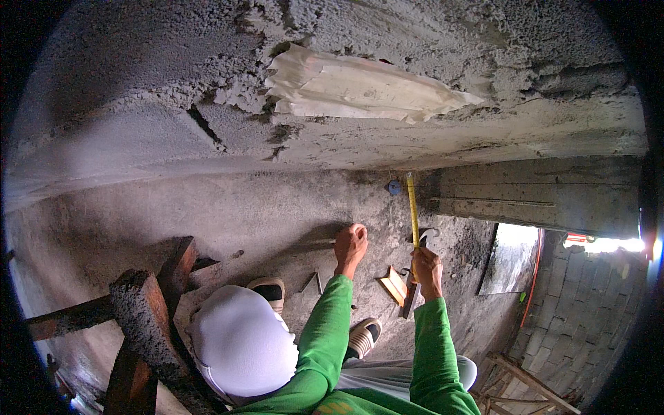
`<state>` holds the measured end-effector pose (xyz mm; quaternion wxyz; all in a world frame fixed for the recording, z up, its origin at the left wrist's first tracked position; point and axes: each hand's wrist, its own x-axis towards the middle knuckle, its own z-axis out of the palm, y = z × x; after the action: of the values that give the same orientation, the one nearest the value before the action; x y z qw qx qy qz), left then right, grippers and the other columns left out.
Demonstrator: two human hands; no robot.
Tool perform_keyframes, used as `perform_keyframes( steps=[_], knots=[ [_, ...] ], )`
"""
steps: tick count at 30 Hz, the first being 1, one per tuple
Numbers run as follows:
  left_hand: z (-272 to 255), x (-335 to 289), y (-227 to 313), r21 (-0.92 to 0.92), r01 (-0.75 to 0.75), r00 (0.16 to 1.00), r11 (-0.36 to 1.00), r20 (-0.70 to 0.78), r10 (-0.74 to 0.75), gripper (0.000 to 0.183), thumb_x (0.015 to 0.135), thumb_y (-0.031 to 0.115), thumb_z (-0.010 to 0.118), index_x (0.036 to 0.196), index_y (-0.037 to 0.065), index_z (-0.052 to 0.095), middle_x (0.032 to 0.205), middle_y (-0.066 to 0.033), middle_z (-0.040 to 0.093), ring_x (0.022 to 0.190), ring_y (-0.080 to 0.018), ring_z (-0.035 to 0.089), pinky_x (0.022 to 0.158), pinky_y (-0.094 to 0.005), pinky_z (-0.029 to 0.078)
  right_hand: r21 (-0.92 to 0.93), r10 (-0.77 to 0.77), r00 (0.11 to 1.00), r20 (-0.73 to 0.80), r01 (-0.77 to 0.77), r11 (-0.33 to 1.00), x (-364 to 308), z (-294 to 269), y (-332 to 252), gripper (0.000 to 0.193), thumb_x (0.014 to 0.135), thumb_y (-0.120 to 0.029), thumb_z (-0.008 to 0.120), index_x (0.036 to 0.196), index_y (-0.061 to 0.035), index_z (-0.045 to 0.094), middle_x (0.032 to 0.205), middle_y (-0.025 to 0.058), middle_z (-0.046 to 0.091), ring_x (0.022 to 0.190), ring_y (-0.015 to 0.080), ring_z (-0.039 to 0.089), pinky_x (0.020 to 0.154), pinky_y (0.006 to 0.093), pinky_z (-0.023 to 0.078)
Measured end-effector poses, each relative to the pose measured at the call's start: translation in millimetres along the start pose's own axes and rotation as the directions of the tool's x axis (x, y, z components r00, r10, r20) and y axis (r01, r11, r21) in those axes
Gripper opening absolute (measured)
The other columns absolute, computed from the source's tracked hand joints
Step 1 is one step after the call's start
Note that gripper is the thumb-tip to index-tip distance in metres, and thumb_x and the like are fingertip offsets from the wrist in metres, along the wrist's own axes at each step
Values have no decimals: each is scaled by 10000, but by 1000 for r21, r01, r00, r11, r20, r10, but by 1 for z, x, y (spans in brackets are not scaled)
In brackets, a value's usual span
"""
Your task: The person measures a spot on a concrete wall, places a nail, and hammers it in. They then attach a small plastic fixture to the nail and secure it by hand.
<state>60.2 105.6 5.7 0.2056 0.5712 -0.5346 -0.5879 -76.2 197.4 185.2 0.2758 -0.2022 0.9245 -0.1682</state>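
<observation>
My right hand (428, 273) is closed at the near end of a yellow tape measure blade (413, 207). The blade runs away from me to the foot of the wall. Next to these fingers shows a curved metal tool head (429, 236), like a hammer's; I cannot tell whether I grip it too. A dark bar (411, 303) sticks out below that hand, beside an orange angled piece (394, 286). My left hand (351, 245) hovers to the left, its fingers curled shut; anything inside is hidden. At the blade's far end lies a small blue disc (394, 187).
A rough concrete wall (207, 149) with a torn pale sheet (360, 86) rises ahead. Wooden beams (142, 304) crowd the left. A thin bent metal piece (312, 283) lies between my sandals (364, 337). At right are a concrete ledge (526, 187), a panel (510, 259) and a block wall (574, 297).
</observation>
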Motion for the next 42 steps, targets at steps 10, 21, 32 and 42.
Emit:
perform_keyframes(
  steps=[10, 21, 32, 42],
  knots=[
    [16, 6, -18, -55, 4, 1000, 998, -7, -5, 261, 932, 303, 567, 978, 102, 728, 921, -134, 732, 854, -344, 700, 739, -429, 550, 57, -10, 1000, 24, 8, 998, -2, -1, 1, 250, 998, -263, 572, 976, -53, 706, 661, -5, 583, 540, 88, 551, 428, 284, 481],
    [-10, -3, 14, -10, 2, 1000, 1000, 0, -2, 264, 933, 283, 567, 974, 80, 730, 917, -138, 737, 846, -336, 710, 728, -408, 560, 37, 46, 999, 17, -47, 998, -6, -2, -10, 263, 991, -270, 572, 956, -43, 700, 663, 9, 577, 539, 92, 548, 433, 291, 471],
    [-4, 6, -1, 13, 15, 996, 1000, 93, -17, 257, 974, 263, 584, 1019, 24, 666, 944, -109, 730, 900, -221, 707, 786, -326, 533, 93, -200, 976, 85, 192, 977, -25, 32, 71, 327, 930, -379, 654, 924, -52, 634, 723, 42, 603, 596, 176, 613, 488, 347, 521],
    [-49, 10, 51, -78, -154, 969, 985, -205, 136, 491, 995, 491, 483, 1117, 58, 680, 930, -137, 712, 829, -291, 689, 735, -386, 528, 347, 6, 926, 377, -147, 926, -92, 113, 53, 378, 908, -332, 720, 1083, -26, 583, 803, 42, 599, 672, 115, 528, 552, 279, 442]
  ],
)
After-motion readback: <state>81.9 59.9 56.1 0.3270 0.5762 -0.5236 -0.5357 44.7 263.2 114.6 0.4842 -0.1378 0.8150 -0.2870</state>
